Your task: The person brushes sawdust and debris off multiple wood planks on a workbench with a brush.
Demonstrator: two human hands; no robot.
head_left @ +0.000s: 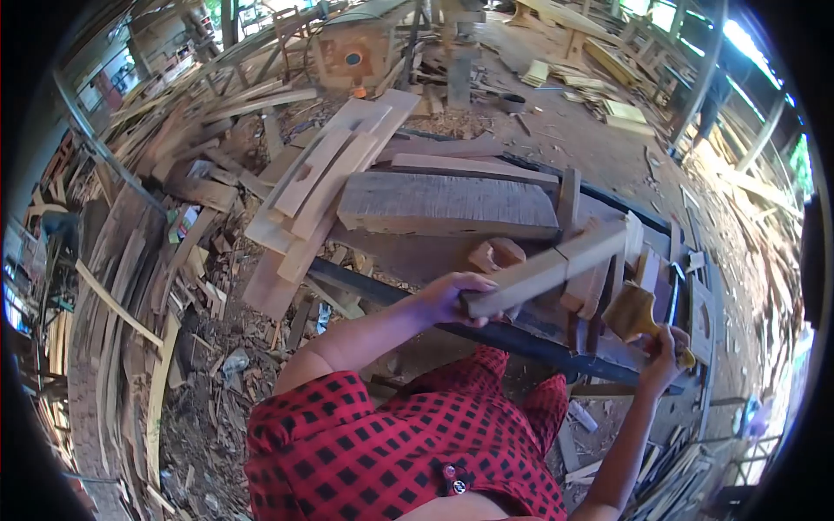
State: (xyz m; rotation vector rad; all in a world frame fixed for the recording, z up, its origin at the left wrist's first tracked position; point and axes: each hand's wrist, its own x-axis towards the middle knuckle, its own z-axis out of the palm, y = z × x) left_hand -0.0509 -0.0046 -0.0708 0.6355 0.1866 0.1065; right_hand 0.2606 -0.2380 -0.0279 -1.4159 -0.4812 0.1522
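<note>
My left hand [456,300] is closed around the near end of a squared wooden bar [539,273], thumb on top. The bar slants up to the right above the workbench, with a dark line across its middle. In my right hand [667,352], at the bench's right end, is a curved yellow-brown piece [631,311] with a narrow end in the fingers. Its exact kind I cannot make out. A rounded, notched wooden block [497,254] lies behind the bar, partly hidden by it.
A thick timber block [447,201] lies along the dark-edged workbench [391,291]. Several planks [334,165] overhang its left end. Offcuts and shavings [221,425] litter the ground. A metal post [705,74] and a person [714,102] stand at the far right.
</note>
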